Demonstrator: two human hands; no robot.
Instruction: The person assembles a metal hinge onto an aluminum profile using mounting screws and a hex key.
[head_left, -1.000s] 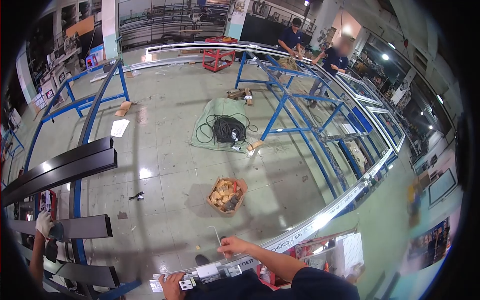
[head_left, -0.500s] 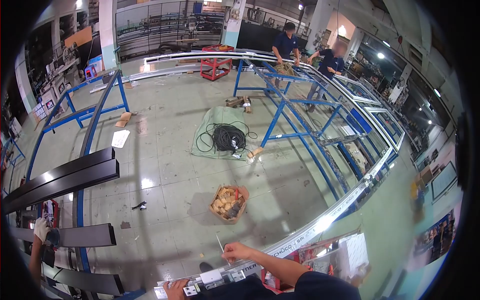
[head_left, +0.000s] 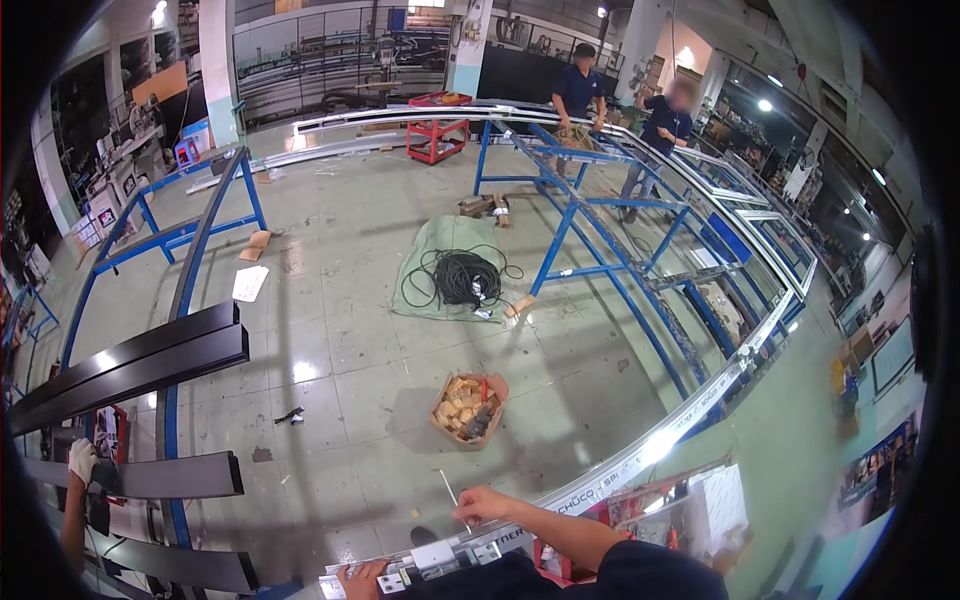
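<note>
My right hand is closed in a pinch on a thin white rod, which slants up and left from the fingers. Below it runs a long silver aluminium profile with printed lettering. My left hand is at the near end of this profile, its fingers bent over the edge. Between my hands, a white block and metal fittings sit along the profile. The lower part of my left hand is cut off by the frame edge.
A box of wood blocks and coiled black cable are on the floor. Blue stands carry the frame; dark profiles lie left. A co-worker's gloved hand is at lower left. Two people stand at the back.
The view has shifted slightly, so most things sit a little further right. My right hand still pinches the rod. One person at the back has raised an arm.
</note>
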